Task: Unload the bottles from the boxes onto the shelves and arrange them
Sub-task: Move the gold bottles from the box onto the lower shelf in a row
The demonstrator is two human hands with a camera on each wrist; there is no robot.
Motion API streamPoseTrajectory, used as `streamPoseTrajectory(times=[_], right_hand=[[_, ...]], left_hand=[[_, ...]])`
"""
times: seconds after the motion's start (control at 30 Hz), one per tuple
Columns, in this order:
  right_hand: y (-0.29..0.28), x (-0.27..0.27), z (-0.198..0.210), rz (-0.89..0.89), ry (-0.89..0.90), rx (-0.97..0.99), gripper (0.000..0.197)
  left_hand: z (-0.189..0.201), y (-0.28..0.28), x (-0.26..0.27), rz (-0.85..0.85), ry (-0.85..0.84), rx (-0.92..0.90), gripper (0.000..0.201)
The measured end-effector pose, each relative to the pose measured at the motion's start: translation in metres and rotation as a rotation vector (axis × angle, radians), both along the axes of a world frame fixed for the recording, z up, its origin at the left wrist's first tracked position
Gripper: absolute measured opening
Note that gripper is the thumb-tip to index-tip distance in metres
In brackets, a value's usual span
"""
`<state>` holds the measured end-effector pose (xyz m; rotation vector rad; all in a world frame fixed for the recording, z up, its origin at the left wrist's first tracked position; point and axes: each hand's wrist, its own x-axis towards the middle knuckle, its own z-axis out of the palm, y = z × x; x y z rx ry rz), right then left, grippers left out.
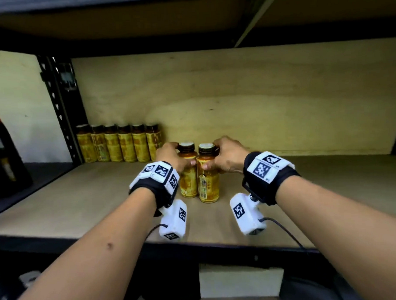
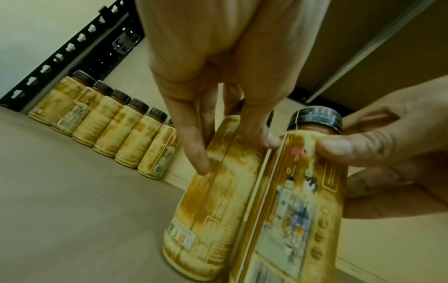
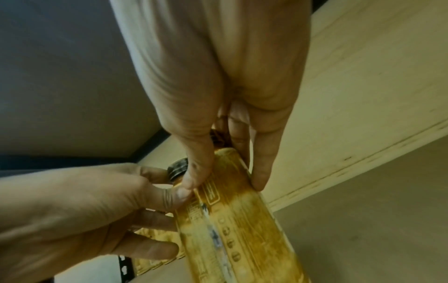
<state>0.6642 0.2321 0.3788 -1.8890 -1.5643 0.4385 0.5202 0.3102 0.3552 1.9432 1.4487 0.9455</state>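
Two bottles stood upright and touching side by side on the wooden shelf (image 1: 81, 200), near its middle and forward of the back panel. The left bottle (image 1: 188, 173) and the right bottle (image 1: 208, 179) were alike: cylindrical, narrowing at the shoulder, amber liquid showing at the neck, yellow-gold printed label around the body, dark ribbed screw cap with a pale top. The left hand (image 1: 172, 155) was clamped on the left bottle at its shoulder, thumb to the front and fingers (image 2: 196, 153) curled down over the label. The right hand (image 1: 229, 155) gripped the right bottle in the same way, thumb on the label front and fingers (image 3: 261, 168) wrapped behind the shoulder; the two thumbs met where the bottles touched. Each wrist carried a black band with white marker-printed blocks and a white camera housing with a trailing cable. A row of six matching bottles (image 1: 119, 145) stood upright and touching one another against the plywood back panel (image 1: 258, 97), at the shelf's left end beside a black perforated metal upright (image 1: 61, 106). The shelf board was smooth pale wood with a dark front edge. A dark container with a red top (image 1: 2, 156) stood on the neighbouring bay to the left.
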Motion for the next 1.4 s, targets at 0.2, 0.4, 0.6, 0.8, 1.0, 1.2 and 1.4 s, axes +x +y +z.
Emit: streamPoseTrajectory(times=[0.2, 0.4, 0.6, 0.8, 1.0, 1.2, 1.4], right_hand=[[0.079, 0.004, -0.002, -0.029, -0.075, 0.021, 0.055], [0.152, 0.01, -0.008, -0.044, -0.089, 0.041, 0.056], [0.214, 0.008, -0.008, -0.079, -0.105, 0.08, 0.06], [0.245, 0.002, -0.009, -0.122, -0.097, 0.095, 0.044], [0.199, -0.003, -0.025, -0.055, 0.122, 0.033, 0.053], [0.095, -0.008, -0.01, -0.057, 0.2, 0.051, 0.064], [-0.069, -0.015, -0.02, 0.097, 0.238, -0.154, 0.039]], left_hand=[[0.003, 0.072, 0.012, 0.084, 0.157, 0.084, 0.041], [-0.001, 0.158, 0.013, 0.136, 0.215, 0.094, 0.033], [0.003, 0.211, 0.012, 0.155, 0.222, 0.17, 0.044], [0.004, 0.225, 0.014, 0.148, 0.182, 0.122, 0.033], [0.001, 0.177, 0.016, 0.011, 0.16, 0.006, 0.063], [0.006, 0.079, 0.006, -0.014, 0.127, -0.013, 0.055], [-0.014, -0.064, -0.028, -0.297, -0.084, -0.239, 0.04]])
